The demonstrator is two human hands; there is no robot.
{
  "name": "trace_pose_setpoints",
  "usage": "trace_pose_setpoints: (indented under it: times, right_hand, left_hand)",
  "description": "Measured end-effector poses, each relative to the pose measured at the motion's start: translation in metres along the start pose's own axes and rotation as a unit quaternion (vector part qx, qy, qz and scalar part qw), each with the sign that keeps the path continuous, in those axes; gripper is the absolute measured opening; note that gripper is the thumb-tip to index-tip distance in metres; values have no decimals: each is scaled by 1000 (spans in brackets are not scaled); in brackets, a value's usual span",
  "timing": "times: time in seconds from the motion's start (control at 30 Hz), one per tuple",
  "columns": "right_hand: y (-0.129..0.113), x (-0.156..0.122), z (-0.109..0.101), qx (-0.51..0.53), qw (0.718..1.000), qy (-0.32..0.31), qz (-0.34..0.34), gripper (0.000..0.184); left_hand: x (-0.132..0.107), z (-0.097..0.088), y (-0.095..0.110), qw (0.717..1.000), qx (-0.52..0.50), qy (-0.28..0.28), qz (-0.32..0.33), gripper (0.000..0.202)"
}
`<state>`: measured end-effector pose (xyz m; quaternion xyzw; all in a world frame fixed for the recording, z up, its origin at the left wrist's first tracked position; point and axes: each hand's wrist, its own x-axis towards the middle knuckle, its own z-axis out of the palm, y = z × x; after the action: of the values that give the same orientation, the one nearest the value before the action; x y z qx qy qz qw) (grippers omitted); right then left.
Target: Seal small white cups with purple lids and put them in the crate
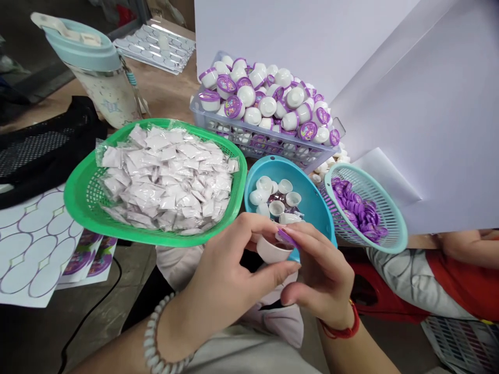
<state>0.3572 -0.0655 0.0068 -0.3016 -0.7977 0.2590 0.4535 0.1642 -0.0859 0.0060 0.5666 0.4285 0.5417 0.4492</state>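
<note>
My left hand (230, 275) is closed round a small white plastic cup (272, 251), held tilted above my lap. At the cup's rim, my right hand (323, 265) pinches a purple lid (286, 237) with its fingertips. The lid sits slanted over the mouth, and what is inside the cup is mostly hidden. Just beyond my hands is a blue basin (315, 210) with several white cups (293, 198) and some dark shiny pieces. To the right, a pale teal basket (392, 221) holds purple lids (356, 208).
A green basket (83, 221) of white sachets (167, 176) stands left. Behind, a clear crate (249, 148) is heaped with lidded cups (268, 106). A tumbler (97, 72), black mesh item (42, 145) and printed sheets (35, 249) are far left. Another person's arm (471, 249) shows right.
</note>
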Motion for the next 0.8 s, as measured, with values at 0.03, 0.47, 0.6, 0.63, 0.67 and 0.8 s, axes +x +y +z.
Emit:
trace_pose_setpoints:
  times: [0.03,0.47,0.6,0.63,0.67,0.8]
  right_hand:
    - [1,1,0,-16,1000,-1,-13,66]
    - [-4,-3,16,16,996,68,47,35]
    - [-8,-5,21,75,984,112,119,38]
    - [-9,-6,22,89,982,113,121,37]
    - [-10,-6,24,102,981,114,121,37]
    - [-14,-4,25,117,977,120,132,33]
  left_hand:
    - [0,0,-1,1000,-10,5,-7,34]
    - [3,7,4,988,-112,-29,-98,54]
    - [10,8,5,958,-251,-22,-138,20]
    - [11,9,4,951,-271,-7,-150,15]
    - [11,10,4,945,-285,4,-158,12]
    - [9,14,2,922,-338,10,-187,10]
